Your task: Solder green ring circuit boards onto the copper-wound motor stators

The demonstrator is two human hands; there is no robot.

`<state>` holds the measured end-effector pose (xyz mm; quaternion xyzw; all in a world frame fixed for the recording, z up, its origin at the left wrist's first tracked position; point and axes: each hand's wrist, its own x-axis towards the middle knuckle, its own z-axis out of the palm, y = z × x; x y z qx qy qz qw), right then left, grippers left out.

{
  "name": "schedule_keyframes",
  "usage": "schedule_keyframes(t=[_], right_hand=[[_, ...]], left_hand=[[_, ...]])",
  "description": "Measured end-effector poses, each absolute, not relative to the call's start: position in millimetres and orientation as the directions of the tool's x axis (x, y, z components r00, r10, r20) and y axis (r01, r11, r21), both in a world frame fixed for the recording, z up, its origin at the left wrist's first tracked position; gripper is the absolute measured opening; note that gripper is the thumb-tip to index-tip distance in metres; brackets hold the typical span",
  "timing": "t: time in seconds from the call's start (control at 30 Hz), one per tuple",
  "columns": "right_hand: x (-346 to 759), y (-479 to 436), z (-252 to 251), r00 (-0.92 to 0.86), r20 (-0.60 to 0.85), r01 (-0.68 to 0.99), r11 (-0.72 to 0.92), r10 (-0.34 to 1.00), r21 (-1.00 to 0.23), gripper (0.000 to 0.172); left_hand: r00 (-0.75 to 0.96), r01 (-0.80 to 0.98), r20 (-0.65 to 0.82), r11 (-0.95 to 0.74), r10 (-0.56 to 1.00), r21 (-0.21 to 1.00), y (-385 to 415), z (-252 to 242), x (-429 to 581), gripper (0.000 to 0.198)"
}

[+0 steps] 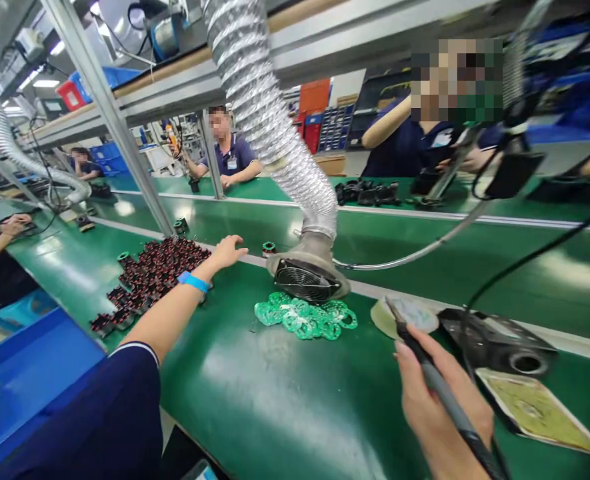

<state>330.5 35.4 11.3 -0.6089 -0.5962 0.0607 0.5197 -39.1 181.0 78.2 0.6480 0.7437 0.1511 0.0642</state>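
My right hand (442,400) grips a soldering iron (437,383) like a pen. Its tip lies over a pale round pad (409,316), though whether it touches cannot be made out. My left hand (229,252), a blue band at its wrist, stretches out over the far edge of the green bench, fingers extended and nothing visible in them. Just right of those fingers stands a small green-topped coil part (269,249). Beside my left forearm spreads a large heap of black and red coil parts (157,277). Green ring-shaped boards (305,316) lie piled between my hands.
A fume extractor hood (307,277) on a silver duct (295,153) hangs behind the boards. Right of the pad are a dark iron holder (499,340) and a yellowish sheet (539,410). A blue bin (39,373) sits lower left. Several people work nearby.
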Motion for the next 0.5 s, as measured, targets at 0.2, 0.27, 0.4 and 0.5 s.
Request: schedule_keyframes(t=[0.2,0.27,0.4,0.5], right_hand=[[311.6,15.8,30.2,0.299,0.371,0.586,0.138,0.879,-0.799,0.067],[306.4,14.0,28.2,0.283,0.346,0.559,0.139,0.895,-0.817,0.064],[301.0,19.9,12.6,0.245,0.323,0.462,0.183,0.914,-0.868,0.051],[297.8,25.1,1.8,0.211,0.355,0.399,0.251,0.911,-0.882,0.049]], left_hand=[[-0.172,0.976,0.102,0.155,0.98,0.153,76.3,79.4,-88.7,0.018],[-0.208,0.974,0.158,0.189,0.965,0.124,45.1,70.3,-91.9,0.024],[-0.243,0.97,0.242,0.235,0.939,0.06,6.8,47.4,-95.2,0.029],[-0.194,0.981,0.251,0.19,0.948,0.041,-4.1,32.1,-92.2,0.022]])
